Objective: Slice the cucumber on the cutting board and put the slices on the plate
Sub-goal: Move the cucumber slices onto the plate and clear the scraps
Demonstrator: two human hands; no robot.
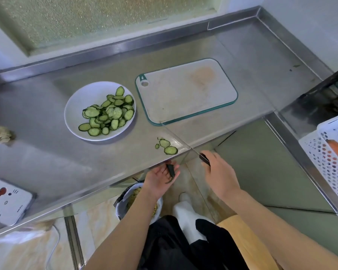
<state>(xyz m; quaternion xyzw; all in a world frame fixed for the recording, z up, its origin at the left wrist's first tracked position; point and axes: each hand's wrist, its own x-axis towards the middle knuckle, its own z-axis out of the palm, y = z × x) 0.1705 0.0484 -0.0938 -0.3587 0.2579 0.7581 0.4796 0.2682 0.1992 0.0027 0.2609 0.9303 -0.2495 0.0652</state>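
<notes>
The left hand [160,181] lies palm-up and relaxed at the counter [47,152] edge, cradling a dark cucumber end [171,170]. The right hand [220,174] grips a knife [176,136] whose tip reaches the bare cutting board [185,90]. Cucumber slices [107,112] fill the plate [76,106]; loose slices [170,150] lie just beyond the left hand.

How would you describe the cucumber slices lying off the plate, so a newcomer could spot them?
Start at the steel counter and find the green-rimmed cutting board. Below its near-left corner, close to the counter's front edge, a few loose slices lie just left of the knife blade. Unlike the heap on the white plate, they sit directly on bare steel.
</notes>
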